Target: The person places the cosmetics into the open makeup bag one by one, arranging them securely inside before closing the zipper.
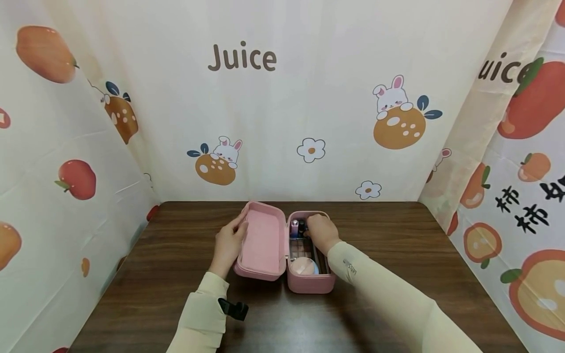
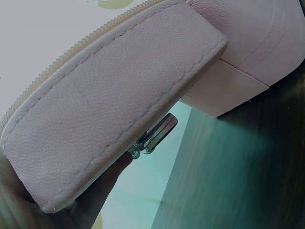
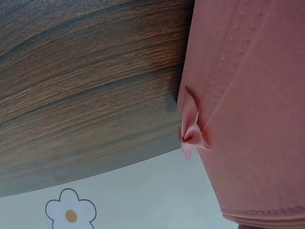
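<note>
Cream fabric printed with rabbits, fruit, flowers and the word "Juice" forms the back curtain (image 1: 273, 108) behind a dark wood-grain table (image 1: 176, 260). On it stands a pink zippered cosmetic case (image 1: 311, 285), opened like a book, its lid (image 1: 265, 240) swung out to the person's left.

At the lid's outer edge, the left hand (image 1: 227, 245) pinches the rim, thumb on one face and fingers behind. From the left wrist, the lid's stitched side wall and pale zipper (image 2: 71, 56) cross in front of the hand, and a fingertip shows near a shiny metal piece (image 2: 159, 133).

Over the far right corner of the case's filled half, the right hand (image 1: 323, 233) bends down with its fingertips inside. Whether they hold anything cannot be told, as the hand itself hides them. Just left of those fingers stand a dark tube (image 1: 302, 227) and a pink-and-blue tube (image 1: 294, 228). Nearer the person lie a sectioned palette (image 1: 301, 249) and a round pale compact (image 1: 303, 265), with slim sticks (image 1: 321, 260) along the right wall.

Outside, that wall carries a pink bow (image 3: 191, 133).
</note>
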Demonstrator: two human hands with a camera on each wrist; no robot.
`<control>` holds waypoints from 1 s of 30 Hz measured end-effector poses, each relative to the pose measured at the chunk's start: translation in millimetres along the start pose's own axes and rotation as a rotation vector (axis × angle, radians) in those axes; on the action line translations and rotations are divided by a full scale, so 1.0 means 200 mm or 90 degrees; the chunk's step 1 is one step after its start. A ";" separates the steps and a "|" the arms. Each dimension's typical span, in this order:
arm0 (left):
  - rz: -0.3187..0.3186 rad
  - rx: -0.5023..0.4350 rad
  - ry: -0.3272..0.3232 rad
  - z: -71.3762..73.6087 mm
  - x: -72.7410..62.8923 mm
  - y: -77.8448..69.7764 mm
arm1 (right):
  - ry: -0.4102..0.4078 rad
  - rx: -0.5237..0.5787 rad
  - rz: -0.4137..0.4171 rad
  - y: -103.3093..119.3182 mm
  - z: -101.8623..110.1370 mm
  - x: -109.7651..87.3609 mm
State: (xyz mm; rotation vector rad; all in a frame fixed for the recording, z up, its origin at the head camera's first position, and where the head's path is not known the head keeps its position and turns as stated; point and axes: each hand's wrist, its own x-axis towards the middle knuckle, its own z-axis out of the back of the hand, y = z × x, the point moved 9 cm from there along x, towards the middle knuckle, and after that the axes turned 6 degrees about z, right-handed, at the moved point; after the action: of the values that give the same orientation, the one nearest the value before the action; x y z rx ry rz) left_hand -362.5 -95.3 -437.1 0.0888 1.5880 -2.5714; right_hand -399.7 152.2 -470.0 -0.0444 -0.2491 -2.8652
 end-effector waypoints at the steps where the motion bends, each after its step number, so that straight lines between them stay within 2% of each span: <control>1: -0.001 0.001 0.001 0.00 0.00 0.00 | 0.002 -0.001 0.000 0.00 0.00 0.00; 13: -0.007 0.017 -0.002 0.00 0.01 0.00 | 0.029 -0.017 0.013 0.01 -0.01 0.00; 18: -0.013 0.024 -0.006 0.00 0.01 0.00 | 0.013 0.018 0.017 0.00 0.00 0.00; 25: -0.010 0.024 -0.006 0.01 0.02 0.00 | -0.073 0.153 0.020 -0.02 0.07 -0.02; 27: -0.011 0.026 -0.007 0.01 0.02 0.00 | -0.122 0.167 0.034 -0.03 0.11 -0.04; 30: -0.012 0.025 -0.010 0.01 0.01 0.00 | -0.220 0.177 0.047 -0.07 0.19 -0.09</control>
State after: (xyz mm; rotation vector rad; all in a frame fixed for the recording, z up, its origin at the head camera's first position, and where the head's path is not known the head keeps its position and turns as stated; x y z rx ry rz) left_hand -365.3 -97.6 -437.2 0.0580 1.5412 -2.6106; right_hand -386.6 176.5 -435.1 -0.4852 -0.6946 -2.7053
